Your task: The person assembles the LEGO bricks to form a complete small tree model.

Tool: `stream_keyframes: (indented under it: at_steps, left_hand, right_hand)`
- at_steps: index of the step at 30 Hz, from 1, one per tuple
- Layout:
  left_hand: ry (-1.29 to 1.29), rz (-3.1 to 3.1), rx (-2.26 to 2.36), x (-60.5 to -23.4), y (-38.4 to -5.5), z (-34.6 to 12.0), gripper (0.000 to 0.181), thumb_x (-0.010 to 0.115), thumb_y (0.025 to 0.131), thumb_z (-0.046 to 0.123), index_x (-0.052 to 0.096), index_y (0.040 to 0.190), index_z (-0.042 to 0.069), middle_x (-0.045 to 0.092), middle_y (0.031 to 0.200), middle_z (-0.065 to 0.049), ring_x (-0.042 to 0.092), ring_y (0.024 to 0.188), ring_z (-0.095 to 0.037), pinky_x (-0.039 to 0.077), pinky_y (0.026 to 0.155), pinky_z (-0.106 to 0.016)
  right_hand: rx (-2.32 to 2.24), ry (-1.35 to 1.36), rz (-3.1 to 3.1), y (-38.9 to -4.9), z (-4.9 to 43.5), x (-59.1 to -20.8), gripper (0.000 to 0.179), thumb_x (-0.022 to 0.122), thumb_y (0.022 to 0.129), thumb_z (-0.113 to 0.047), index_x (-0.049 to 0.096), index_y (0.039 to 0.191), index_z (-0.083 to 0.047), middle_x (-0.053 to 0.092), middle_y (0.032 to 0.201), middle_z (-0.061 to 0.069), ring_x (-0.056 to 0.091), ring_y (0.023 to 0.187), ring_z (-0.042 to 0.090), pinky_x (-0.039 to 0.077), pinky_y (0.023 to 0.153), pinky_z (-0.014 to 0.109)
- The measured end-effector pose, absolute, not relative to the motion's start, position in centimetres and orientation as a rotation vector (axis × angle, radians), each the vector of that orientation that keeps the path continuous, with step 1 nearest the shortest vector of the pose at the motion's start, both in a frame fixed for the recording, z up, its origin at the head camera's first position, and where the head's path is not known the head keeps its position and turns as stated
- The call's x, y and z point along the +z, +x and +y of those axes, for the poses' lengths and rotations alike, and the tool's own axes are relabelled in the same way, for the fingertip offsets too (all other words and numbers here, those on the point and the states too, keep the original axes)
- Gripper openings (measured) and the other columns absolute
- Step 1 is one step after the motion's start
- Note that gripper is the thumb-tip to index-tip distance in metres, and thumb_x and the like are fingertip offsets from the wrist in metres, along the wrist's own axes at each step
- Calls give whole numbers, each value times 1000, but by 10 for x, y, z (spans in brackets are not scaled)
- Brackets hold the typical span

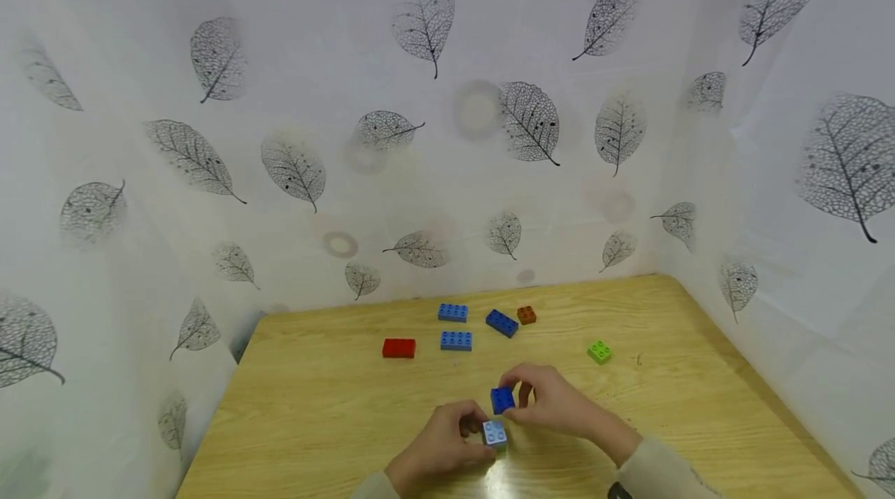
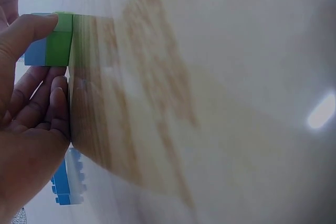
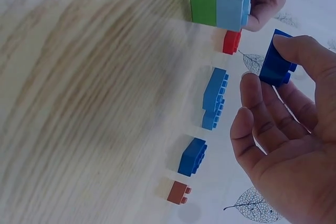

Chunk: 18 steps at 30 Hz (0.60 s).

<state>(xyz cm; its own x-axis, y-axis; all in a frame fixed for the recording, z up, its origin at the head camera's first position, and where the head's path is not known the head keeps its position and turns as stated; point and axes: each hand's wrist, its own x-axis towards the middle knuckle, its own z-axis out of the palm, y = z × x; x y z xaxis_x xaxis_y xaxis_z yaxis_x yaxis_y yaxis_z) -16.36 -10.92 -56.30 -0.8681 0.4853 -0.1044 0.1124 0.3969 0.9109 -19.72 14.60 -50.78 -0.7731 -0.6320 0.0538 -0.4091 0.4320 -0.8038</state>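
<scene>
My left hand (image 1: 446, 437) holds a small two-layer stack near the front of the table, a light blue toy building brick (image 1: 494, 431) on top of a green brick (image 3: 205, 1). In the left wrist view the thumb presses along the stack's side, and its green base meets the tabletop. Thumb and fingers of my right hand (image 1: 554, 403) pinch a dark blue brick (image 1: 502, 400), studs showing. That brick is off the table, just beyond the stack and apart from it in the right wrist view.
On the wooden table (image 1: 315, 406) lie a red brick (image 1: 398, 348), two light blue bricks, the nearer one (image 1: 456, 341) and the farther one (image 1: 453, 312), a longer dark blue brick (image 1: 502, 322), a brownish-orange brick (image 1: 527, 315) and a lime green brick (image 1: 599, 351). Leaf-patterned curtain (image 1: 454, 188) surrounds the table.
</scene>
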Motion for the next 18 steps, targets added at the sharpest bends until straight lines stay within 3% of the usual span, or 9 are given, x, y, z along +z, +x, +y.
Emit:
stream_keyframes:
  at_steps: [7,18]
  left_hand:
    - [554,2325,1476,-562,-163,-109,26,89,84,21,73,103,16,69,95,12,62,87,-4,50,76,-19]
    - [562,2318,1473,-561,-163,-111,27,88,84,19,73,106,14,70,97,10,62,89,-3,51,78,-19]
  right_hand:
    - [-1244,-935,2409,-189,143,-513,31,83,90,-22,71,119,-17,72,109,-4,66,85,9,54,71,23]
    - [-1266,-1003,2352,-181,142,-523,30,81,91,-20,71,119,-13,73,109,-2,68,84,12,54,69,22]
